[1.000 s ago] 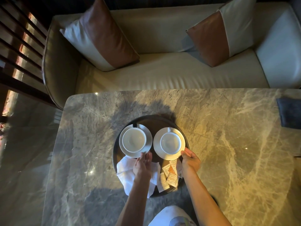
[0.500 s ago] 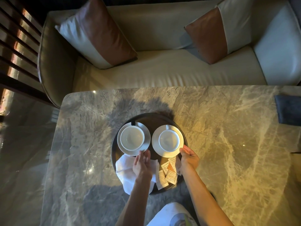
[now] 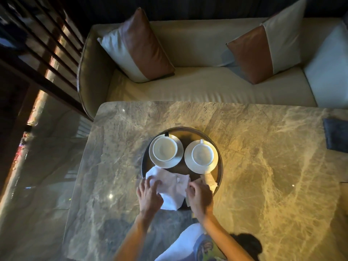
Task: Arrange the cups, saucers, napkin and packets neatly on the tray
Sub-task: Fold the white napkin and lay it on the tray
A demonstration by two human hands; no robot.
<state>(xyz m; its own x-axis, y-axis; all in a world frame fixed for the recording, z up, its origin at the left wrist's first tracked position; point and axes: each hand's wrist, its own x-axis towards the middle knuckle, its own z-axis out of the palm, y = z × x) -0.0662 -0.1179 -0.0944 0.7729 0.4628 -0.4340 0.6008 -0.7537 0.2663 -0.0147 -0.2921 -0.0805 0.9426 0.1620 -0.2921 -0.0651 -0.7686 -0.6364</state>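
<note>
Head view: a crumpled white napkin (image 3: 169, 187) lay at the near edge of the tray (image 3: 220, 170), before the cups (image 3: 165, 149) on saucers (image 3: 165, 163). The left hand (image 3: 149, 196) pressed it with fingers (image 3: 153, 185) spread. The right hand (image 3: 200, 198) curled at its right edge beside the packets (image 3: 211, 180), grip unclear. Smoothing it flat before folding looked wisest.

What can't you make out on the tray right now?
Head view only:
- packets: mostly under the right hand; count unreadable.
- right hand's grip: fingers blurred, hold unclear.
- napkin: near corner covered by the left hand.
- tray: near rim hidden by napkin and hands.
</note>
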